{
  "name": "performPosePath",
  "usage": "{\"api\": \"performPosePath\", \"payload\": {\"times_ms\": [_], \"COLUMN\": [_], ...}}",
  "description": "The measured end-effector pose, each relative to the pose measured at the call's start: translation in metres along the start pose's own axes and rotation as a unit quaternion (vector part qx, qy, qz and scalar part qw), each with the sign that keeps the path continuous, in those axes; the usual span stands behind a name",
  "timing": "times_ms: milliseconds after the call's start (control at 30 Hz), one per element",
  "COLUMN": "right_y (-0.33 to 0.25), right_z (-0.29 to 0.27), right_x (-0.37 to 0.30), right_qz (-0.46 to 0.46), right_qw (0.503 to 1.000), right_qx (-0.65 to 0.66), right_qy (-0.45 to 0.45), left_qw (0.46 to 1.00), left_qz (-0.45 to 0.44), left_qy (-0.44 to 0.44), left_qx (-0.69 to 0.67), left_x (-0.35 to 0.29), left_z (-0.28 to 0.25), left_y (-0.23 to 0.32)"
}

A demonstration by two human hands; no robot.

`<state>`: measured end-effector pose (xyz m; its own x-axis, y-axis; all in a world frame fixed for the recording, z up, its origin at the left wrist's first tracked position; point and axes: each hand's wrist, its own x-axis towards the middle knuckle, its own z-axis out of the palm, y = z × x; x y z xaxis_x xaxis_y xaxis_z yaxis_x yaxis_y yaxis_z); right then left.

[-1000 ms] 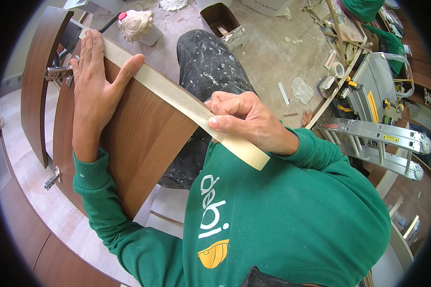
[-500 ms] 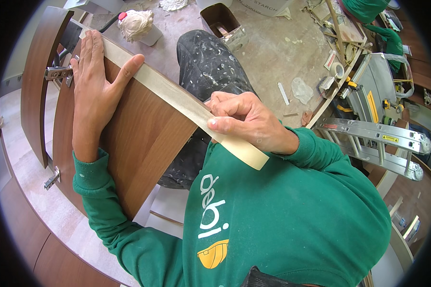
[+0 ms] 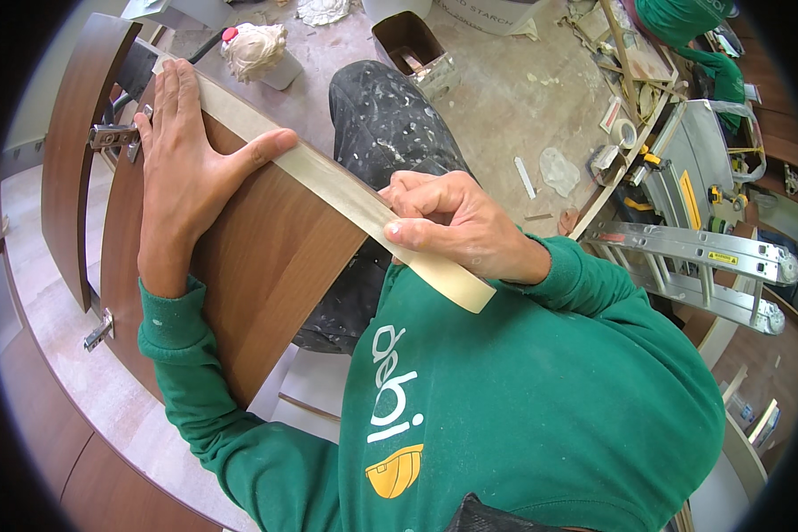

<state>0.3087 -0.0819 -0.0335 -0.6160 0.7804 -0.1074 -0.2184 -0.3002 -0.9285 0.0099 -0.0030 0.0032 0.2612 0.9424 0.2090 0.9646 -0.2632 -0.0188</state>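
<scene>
Right hand (image 3: 465, 222): thumb and fingers pinching pale strip (image 3: 332, 189); loose end curls above green sweatshirt (image 3: 550, 381). Strip lies along right edge of wood-grain panel (image 3: 275, 239). Left hand (image 3: 184, 168): fingers spread on panel, thumb over strip. Metal hinge (image 3: 111, 136) just beside. Square container (image 3: 433, 74) on floor beyond knee (image 3: 362, 84).

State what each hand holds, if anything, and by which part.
The right hand pinches the pale strip near its loose end. The left hand holds nothing; it lies spread over the wooden board.

The left hand (image 3: 183, 186) hides part of the brown panel (image 3: 279, 244).
</scene>
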Motion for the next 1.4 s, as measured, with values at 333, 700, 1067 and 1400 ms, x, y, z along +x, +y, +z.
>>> {"api": "performPosePath", "payload": {"times_ms": [333, 700, 1067, 1400], "right_y": [-0.002, -0.001, 0.017, 0.036], "right_z": [0.0, 0.0, -0.004, -0.011], "right_x": [0.0, -0.001, 0.003, 0.01], "right_qz": [0.002, 0.011, -0.045, -0.178], "right_qw": [1.0, 0.999, 0.999, 0.968], "right_qx": [0.003, 0.029, -0.011, -0.167], "right_qy": [-0.002, -0.009, 0.008, 0.054], "left_qw": [1.0, 1.0, 1.0, 0.975], "left_qz": [0.001, 0.004, 0.001, 0.105], "left_qy": [0.001, 0.005, 0.005, -0.131], "left_qx": [-0.004, -0.008, -0.013, -0.148], "left_x": [0.0, -0.001, 0.0, -0.06], "left_z": [0.001, 0.002, -0.008, -0.051], "left_y": [-0.001, -0.003, 0.007, 0.109]}}
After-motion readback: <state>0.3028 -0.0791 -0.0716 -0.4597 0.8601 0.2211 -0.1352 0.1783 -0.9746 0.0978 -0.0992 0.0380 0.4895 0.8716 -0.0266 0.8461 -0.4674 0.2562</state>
